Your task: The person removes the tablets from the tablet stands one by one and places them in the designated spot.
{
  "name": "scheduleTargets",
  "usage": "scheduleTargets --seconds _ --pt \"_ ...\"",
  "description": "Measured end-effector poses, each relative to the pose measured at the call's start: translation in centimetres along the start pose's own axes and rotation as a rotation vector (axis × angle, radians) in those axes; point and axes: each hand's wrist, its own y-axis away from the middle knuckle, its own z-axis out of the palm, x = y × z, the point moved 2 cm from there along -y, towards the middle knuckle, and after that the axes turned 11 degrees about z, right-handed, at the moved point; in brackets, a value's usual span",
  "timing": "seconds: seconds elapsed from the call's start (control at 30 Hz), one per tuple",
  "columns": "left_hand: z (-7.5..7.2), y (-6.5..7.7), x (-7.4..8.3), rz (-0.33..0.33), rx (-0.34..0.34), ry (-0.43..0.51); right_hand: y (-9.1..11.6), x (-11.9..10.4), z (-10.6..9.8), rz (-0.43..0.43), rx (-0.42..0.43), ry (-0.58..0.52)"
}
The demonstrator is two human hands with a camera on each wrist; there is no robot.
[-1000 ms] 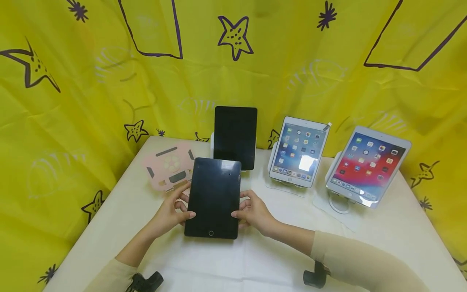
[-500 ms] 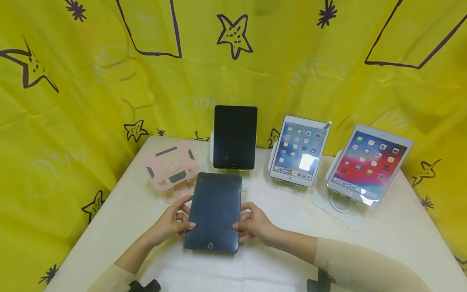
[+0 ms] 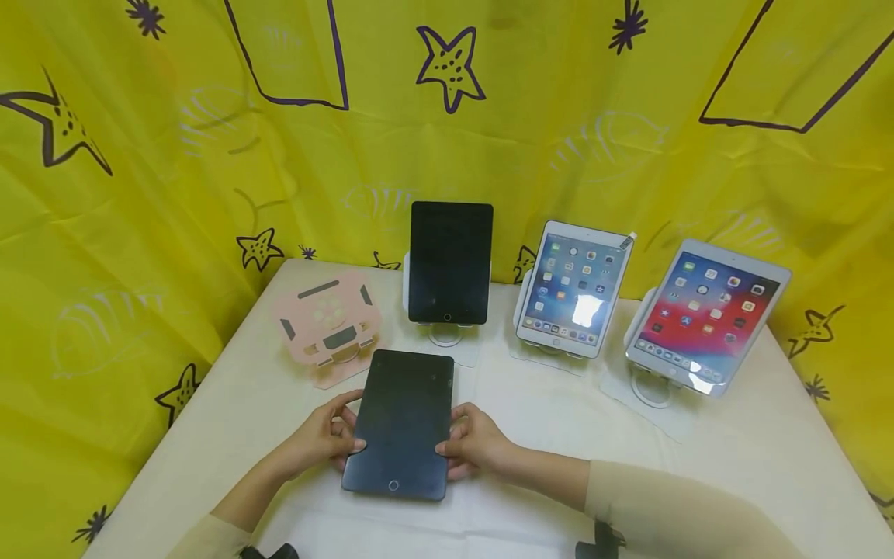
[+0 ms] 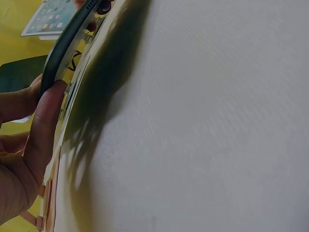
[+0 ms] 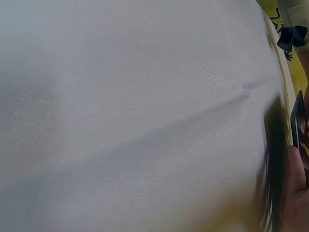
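Observation:
Both hands hold a black tablet by its long sides, over the middle front of the white-covered table. Its dark screen faces up, with the round home button at the near end. My left hand pinches the left edge, thumb on the front and fingers behind. The right hand grips the opposite edge the same way. In the left wrist view the tablet shows edge-on above the cloth, its shadow beneath it. Only part of the right hand shows in the right wrist view, at the tablet's edge.
A pink tablet stand with a paw-shaped cutout holds nothing at the left. Behind stand a black tablet, a white tablet with a lit screen and another lit white one, each on a stand. A yellow curtain hangs around the table.
Both hands have brought the black tablet down and toward the front of the table, away from the standing black tablet. The pink stand and that tablet's base now show fully.

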Motion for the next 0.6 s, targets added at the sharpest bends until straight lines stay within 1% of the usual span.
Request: scheduleTargets --seconds 0.13,0.4,0.5,0.6 --pt "-0.3 0.2 -0.2 -0.006 0.004 -0.015 -0.3 0.2 0.7 0.001 0.01 0.012" --pt "-1.1 0.6 -0.9 -0.028 0.009 -0.089 -1.1 0.7 1.8 -0.004 0.023 0.046" --pt "-1.4 0.7 -1.2 -0.027 0.007 -0.112 -1.2 0.6 2.1 -0.005 0.036 0.049" --pt "-1.8 0.9 -1.2 -0.041 0.004 -0.127 -1.3 0.2 2.4 0.009 0.039 0.061"
